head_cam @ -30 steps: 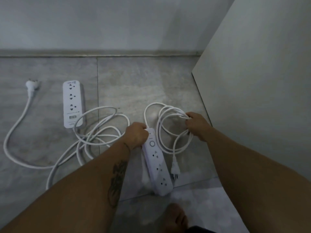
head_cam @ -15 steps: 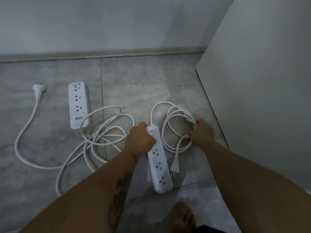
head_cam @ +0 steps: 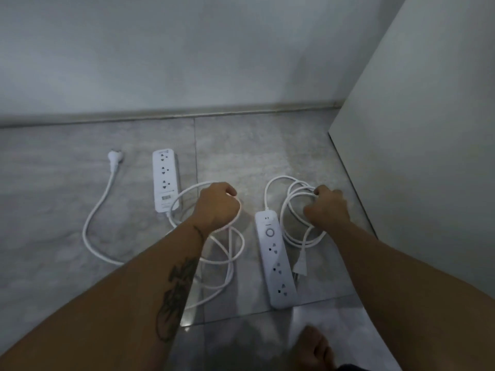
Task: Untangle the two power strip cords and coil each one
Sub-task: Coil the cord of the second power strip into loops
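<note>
While L hand (head_cam: 217, 207) fingers curl round loose cord (head_cam: 230, 253), R hand (head_cam: 328, 207) pinches coil (head_cam: 292, 207) (wall panel (head_cam: 417, 145) close).

Looks like a room in a home, down at floor level. Big shiny grey floor tiles (head_cam: 267, 156) with thin lines between them. Behind the tiles, a plain pale wall (head_cam: 214, 49) with a low baseboard (head_cam: 187, 113) along its bottom. To the right of the tiles, a flat white panel (head_cam: 428, 156), maybe a cupboard side or door, hard to tell. A bare foot (head_cam: 313, 349) on the near tiles. Two white household power strips (head_cam: 276, 261) lying on the tiles.
</note>
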A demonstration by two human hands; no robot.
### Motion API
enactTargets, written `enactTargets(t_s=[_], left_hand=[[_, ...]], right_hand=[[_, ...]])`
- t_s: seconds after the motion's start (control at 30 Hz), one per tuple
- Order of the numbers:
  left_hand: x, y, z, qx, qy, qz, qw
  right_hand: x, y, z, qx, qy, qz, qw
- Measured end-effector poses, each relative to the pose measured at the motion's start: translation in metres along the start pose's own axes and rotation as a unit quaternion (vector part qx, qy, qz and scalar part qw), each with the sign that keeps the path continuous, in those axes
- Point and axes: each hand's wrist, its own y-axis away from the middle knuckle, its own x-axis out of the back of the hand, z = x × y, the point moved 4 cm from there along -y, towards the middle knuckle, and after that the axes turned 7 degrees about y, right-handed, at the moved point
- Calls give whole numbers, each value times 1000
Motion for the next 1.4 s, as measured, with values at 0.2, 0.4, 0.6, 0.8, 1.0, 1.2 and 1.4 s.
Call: enactTargets(t_s=[0.2,0.4,0.6,0.8,1.0,1.2,1.4], left_hand=[[108,15,-21,13,45,120,992],[155,16,-112,137,81,143,977],[131,-8,-149,174,90,111,974],[85,-51,-144,198,74,100,972],[78,-66,-141,255,105,83,958],[65,-51,-137,271,85,44,958],[50,-22,-157,288,134,34,948]], right_hand=[[4,42,-94,153,-56,-34,986],[-29,71,-166,246,-32,-110,963],[-71,75,-204,299,72,-121,944],[-86,52,-198,302,139,-75,940],[-93,41,-165,316,181,-171,916],[-65,66,-173,353,61,-133,924],[-38,84,-150,359,154,-168,905]])
